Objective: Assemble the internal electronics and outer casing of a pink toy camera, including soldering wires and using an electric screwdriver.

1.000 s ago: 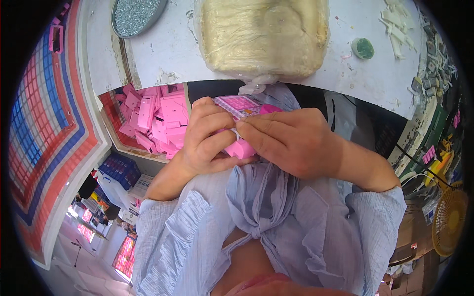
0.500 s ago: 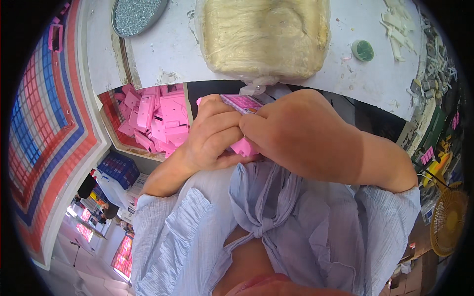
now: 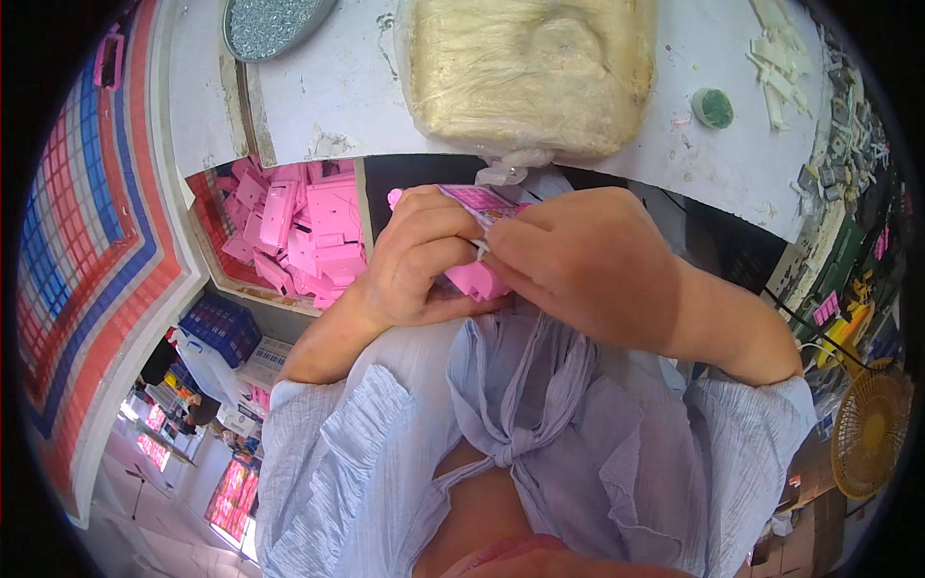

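**Pink part held in both hands, frame centre**

Pink part is gripped by both hands just above frame centre, close to the torso, below the table edge. L hand is curled around its left side, fingers clenched over the top, thumb underneath. R hand is closed over its right side, fingertips pinched at the middle, where a small white bit shows betw. the two hands; what that bit is can't be told. Part is mostly hidden by fingers; only a gridded top face and a lower corner are seen.

Bin w/ a heap of similar pink pieces is seen left of the hands, under the table. White table is spread across the upper frame. Bag of pale fibrous stuff, wrapped in clear plastic, is set on it at upper centre, its lower edge just above the hands. Round dish of grey granules is at upper left, cut by the frame edge. Green cap is at upper right, w/ white scraps near it. Yellow fan is seen at lower right.
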`<action>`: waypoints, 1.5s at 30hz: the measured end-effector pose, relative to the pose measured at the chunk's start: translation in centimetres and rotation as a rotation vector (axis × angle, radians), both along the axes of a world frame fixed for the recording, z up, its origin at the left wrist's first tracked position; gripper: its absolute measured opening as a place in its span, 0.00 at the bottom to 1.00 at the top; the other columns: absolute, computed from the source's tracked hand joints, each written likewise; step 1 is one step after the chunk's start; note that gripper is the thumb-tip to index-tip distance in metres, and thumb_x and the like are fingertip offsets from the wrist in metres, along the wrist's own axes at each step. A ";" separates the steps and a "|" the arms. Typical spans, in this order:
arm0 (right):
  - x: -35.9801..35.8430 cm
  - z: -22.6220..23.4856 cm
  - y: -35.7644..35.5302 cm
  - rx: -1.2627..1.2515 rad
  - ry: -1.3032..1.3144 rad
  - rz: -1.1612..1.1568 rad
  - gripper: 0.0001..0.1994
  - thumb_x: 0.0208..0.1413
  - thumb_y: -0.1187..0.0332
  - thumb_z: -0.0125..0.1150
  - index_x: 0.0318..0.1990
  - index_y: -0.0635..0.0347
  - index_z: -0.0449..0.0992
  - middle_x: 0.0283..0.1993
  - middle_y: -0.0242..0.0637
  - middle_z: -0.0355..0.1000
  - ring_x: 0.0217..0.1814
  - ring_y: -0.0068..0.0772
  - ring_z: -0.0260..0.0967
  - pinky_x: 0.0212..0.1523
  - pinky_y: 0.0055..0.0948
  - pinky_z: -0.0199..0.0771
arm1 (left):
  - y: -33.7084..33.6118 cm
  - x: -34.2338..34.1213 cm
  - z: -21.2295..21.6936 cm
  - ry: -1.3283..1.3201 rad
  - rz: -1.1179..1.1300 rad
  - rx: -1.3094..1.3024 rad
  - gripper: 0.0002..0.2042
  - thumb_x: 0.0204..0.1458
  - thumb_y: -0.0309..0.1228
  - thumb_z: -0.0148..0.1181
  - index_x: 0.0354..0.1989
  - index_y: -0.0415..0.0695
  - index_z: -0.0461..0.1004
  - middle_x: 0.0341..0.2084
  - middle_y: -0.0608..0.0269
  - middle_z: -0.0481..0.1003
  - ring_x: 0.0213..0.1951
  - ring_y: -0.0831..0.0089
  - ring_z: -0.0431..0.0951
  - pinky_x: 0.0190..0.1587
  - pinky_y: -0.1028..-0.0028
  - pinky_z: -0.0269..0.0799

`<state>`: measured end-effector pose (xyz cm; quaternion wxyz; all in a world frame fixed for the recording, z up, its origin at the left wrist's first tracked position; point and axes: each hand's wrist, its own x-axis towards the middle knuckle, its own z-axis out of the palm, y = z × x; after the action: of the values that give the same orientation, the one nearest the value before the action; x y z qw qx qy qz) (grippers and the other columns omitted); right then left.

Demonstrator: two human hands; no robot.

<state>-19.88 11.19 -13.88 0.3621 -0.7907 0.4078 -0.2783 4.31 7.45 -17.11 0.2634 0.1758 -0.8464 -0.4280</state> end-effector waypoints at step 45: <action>0.8 -1.4 0.3 -0.159 -0.007 0.102 0.05 0.50 0.65 0.63 0.31 0.52 0.75 0.25 0.29 0.74 0.27 0.31 0.75 0.25 0.33 0.73 | 2.4 1.0 -0.9 0.005 0.072 -0.017 0.35 0.27 0.34 0.86 0.46 0.42 0.70 0.46 0.51 0.70 0.46 0.53 0.74 0.45 0.55 0.71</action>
<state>-19.12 11.45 -15.27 0.3133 -0.8357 0.3423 -0.2937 5.29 9.89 -18.02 0.2821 0.2030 -0.8424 -0.4117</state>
